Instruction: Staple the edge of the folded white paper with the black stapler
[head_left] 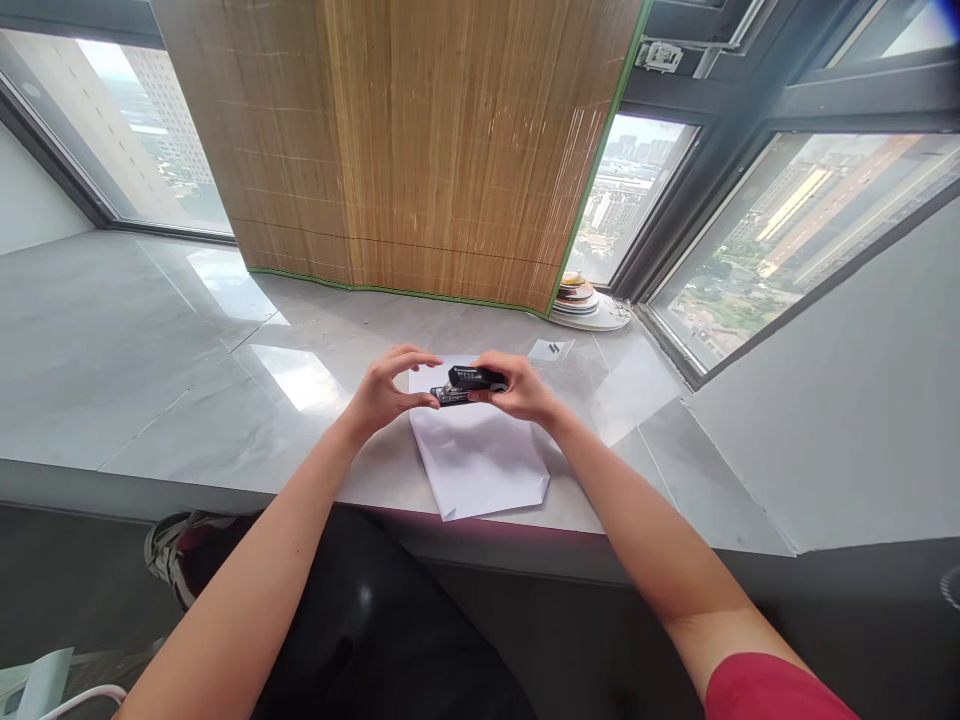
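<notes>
A black stapler (477, 378) is held above white paper (484, 458) on the grey marble-look sill. My right hand (517, 388) grips its right end, with the fingers on top and the thumb below. The stapler's jaws point left and stand apart. My left hand (391, 388) is at the stapler's left end, its fingers and thumb spread in a C shape; the thumb tip is at the lower jaw, and whether it touches is unclear. The paper has folded corners at its near edge and partly lies beneath the stapler and hands.
A bamboo blind (420, 150) with green edging hangs down to the sill (187, 370). Stacked plates (589, 308) stand at its right lower corner. A small clear packet (551, 350) lies right of the paper. Windows line the back and right.
</notes>
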